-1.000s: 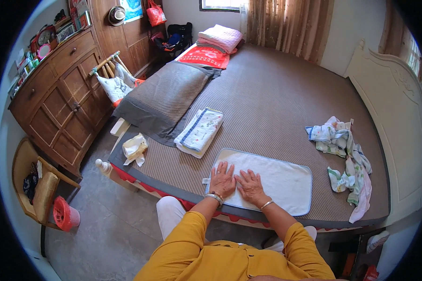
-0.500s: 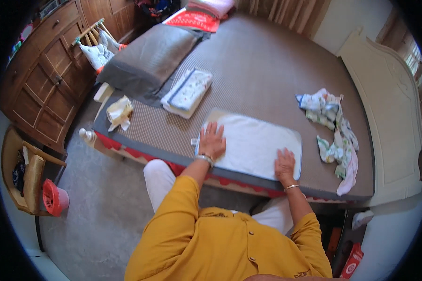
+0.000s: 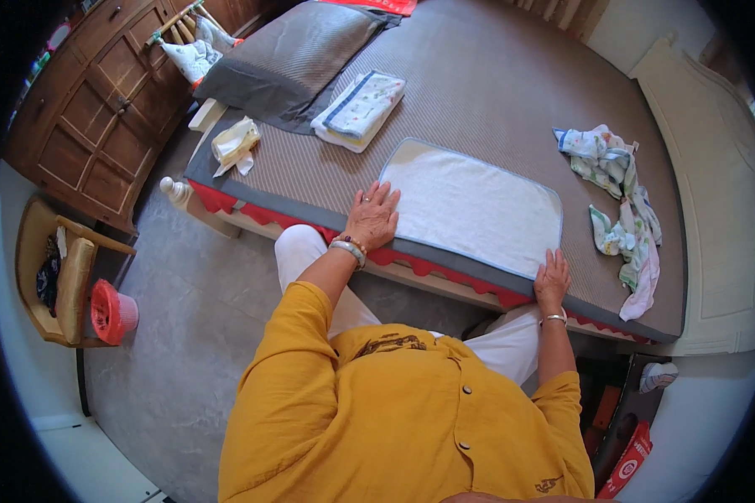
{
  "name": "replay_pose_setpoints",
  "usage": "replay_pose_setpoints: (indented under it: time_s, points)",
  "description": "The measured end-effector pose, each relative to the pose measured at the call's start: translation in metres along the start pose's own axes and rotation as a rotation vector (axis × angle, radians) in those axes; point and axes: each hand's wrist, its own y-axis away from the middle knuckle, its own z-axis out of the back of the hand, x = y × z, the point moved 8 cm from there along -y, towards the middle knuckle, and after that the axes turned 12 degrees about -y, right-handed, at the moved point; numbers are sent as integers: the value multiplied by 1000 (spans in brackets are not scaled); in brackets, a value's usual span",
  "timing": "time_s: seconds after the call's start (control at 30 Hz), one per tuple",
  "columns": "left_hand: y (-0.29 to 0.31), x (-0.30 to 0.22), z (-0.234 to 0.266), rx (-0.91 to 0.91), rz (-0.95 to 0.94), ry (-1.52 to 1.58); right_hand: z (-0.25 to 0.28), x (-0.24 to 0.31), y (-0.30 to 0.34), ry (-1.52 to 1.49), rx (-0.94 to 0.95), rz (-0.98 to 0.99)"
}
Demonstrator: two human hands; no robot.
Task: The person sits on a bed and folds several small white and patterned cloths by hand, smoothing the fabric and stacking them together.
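A white rectangular pad (image 3: 474,205) with a thin blue edge lies flat near the front edge of the bed. My left hand (image 3: 372,220) rests at its left end, palm down, open with fingers stretched out. At the near right corner, my right hand (image 3: 552,282) is also open, its fingers laid flat over the pad's edge. A folded stack of patterned white cloths (image 3: 359,111) with a blue stripe lies beyond the pad to the left. To the right, several crumpled patterned baby clothes (image 3: 619,205) lie in a loose heap.
A pale yellow packet (image 3: 236,144) sits at the bed's left front corner. A grey-covered pillow (image 3: 287,65) lies farther back. The cream bed board (image 3: 713,201) bounds the right side. Left on the floor stand a chair (image 3: 75,277), a red-lined bin (image 3: 113,312) and a wooden cabinet (image 3: 88,126).
My left hand has slid from on top of the pad to its left edge. My right hand has moved outward to the right near corner. The view has shifted.
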Motion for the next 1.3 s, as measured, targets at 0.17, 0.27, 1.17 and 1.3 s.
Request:
replay_pose_setpoints:
  time_s: [0.17,0.27,1.17,1.3]
  points:
    - [1,1,1,-45,33,-18,1,4,0,-11,-39,-17]
    - [1,2,2,-53,35,-24,1,4,-1,-7,-43,-15]
    - [30,18,6,-383,258,169,15,-40,24,-161,-68,-2]
    - [30,12,2,-367,239,170,21,-29,27,-162,-92,8]
